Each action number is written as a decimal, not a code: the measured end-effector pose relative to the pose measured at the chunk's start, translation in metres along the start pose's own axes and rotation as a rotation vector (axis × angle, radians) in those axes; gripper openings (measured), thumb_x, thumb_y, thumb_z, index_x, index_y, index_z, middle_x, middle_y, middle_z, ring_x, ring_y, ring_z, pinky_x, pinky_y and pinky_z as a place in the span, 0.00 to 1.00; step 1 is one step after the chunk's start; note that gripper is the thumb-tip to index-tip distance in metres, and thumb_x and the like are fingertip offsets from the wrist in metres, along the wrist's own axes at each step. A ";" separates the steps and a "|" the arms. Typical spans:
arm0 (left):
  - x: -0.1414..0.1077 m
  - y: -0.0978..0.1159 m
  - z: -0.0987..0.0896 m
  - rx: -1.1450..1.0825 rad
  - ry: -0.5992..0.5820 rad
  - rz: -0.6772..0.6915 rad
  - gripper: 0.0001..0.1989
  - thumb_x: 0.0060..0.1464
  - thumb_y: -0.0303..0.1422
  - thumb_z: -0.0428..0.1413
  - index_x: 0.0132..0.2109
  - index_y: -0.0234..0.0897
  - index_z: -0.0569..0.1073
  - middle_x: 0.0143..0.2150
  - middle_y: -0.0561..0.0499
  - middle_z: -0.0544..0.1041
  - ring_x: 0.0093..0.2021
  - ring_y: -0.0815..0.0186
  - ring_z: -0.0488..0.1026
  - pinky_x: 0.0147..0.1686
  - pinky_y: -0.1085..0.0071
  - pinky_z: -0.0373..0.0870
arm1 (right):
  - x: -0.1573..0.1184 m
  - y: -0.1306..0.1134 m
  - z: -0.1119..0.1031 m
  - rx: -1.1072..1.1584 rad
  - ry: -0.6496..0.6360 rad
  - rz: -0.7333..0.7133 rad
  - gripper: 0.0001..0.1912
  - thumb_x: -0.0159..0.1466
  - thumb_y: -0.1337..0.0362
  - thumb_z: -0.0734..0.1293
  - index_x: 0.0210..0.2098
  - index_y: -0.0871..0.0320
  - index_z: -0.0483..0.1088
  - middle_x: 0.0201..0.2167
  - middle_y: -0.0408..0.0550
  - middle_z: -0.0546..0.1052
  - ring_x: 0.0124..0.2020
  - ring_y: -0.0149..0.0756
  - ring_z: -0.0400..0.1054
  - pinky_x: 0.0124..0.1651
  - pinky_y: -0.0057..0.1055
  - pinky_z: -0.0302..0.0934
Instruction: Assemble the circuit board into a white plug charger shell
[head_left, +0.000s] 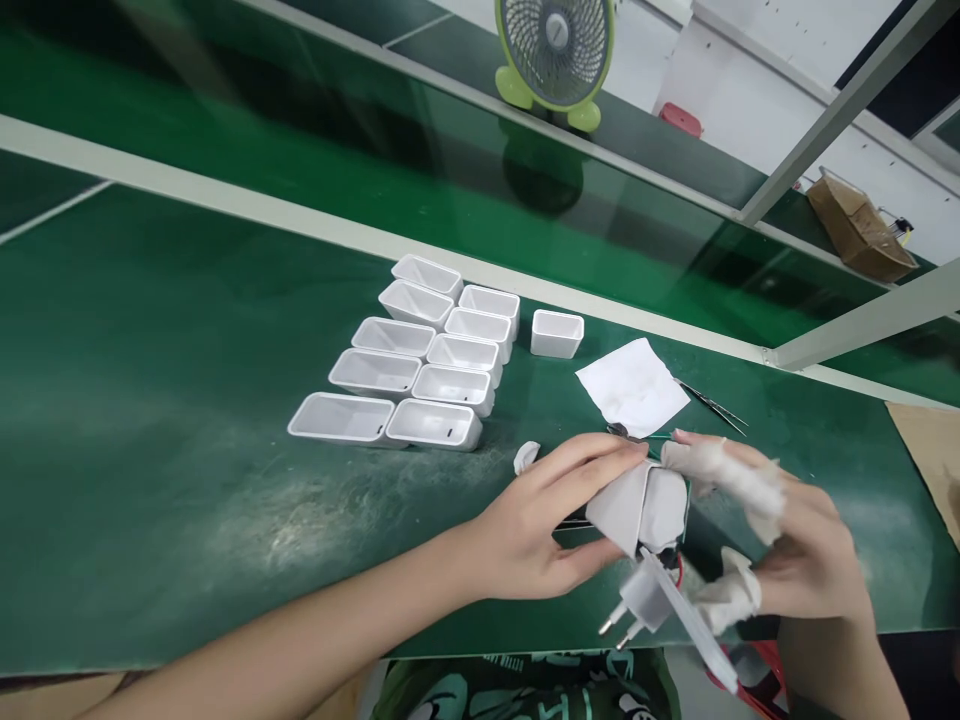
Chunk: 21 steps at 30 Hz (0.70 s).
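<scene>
head view: left hand grasps white casing over green bench; two-pin plug juts at casing's near side. right hand, fingers wrapped, curls beside casing; blurred, cannot tell whether gripping. white trays stand farther left; paper, tweezers lie beyond.

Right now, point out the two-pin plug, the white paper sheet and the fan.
Two-pin plug [648, 595]: head view, on its pale body, above the metal pins.
White paper sheet [631, 387]: head view, middle of its visible surface.
Fan [556, 32]: head view, on the central hub.
</scene>
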<state>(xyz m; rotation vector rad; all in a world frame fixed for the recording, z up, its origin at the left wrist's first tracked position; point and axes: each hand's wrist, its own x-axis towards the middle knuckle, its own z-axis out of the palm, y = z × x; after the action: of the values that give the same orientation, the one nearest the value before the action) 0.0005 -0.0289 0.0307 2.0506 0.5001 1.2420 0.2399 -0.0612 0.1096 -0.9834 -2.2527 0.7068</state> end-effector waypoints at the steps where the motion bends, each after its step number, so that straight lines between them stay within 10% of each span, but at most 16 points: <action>1: 0.001 0.000 -0.001 -0.049 -0.026 0.006 0.32 0.60 0.33 0.57 0.68 0.42 0.57 0.58 0.38 0.71 0.57 0.52 0.72 0.54 0.58 0.74 | -0.003 -0.002 -0.003 0.045 0.015 0.035 0.47 0.57 0.51 0.76 0.69 0.45 0.52 0.58 0.49 0.74 0.60 0.52 0.67 0.58 0.46 0.68; 8: 0.008 0.011 0.000 -0.378 -0.217 -0.039 0.29 0.56 0.30 0.58 0.64 0.41 0.63 0.57 0.37 0.73 0.55 0.53 0.74 0.47 0.63 0.77 | -0.036 -0.017 0.020 0.267 0.409 0.230 0.38 0.62 0.66 0.72 0.68 0.47 0.54 0.61 0.52 0.70 0.58 0.49 0.69 0.57 0.46 0.68; 15: 0.002 0.024 0.019 -0.288 -0.456 0.030 0.32 0.59 0.32 0.56 0.68 0.45 0.57 0.61 0.39 0.71 0.61 0.52 0.69 0.60 0.52 0.67 | -0.068 -0.031 0.072 0.758 0.344 0.440 0.33 0.61 0.56 0.73 0.64 0.46 0.62 0.64 0.55 0.67 0.61 0.49 0.66 0.60 0.46 0.65; 21: -0.030 0.040 0.045 -0.064 -0.326 -0.237 0.26 0.59 0.27 0.57 0.63 0.44 0.66 0.61 0.40 0.70 0.60 0.53 0.70 0.56 0.54 0.72 | -0.097 -0.029 0.100 0.521 0.632 0.615 0.24 0.64 0.59 0.69 0.59 0.51 0.67 0.58 0.58 0.72 0.57 0.49 0.70 0.58 0.46 0.67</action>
<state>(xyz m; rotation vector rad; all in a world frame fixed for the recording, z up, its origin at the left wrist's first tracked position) 0.0252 -0.0918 0.0267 2.0204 0.5215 0.7580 0.2129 -0.1769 0.0317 -1.3846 -1.1369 0.9933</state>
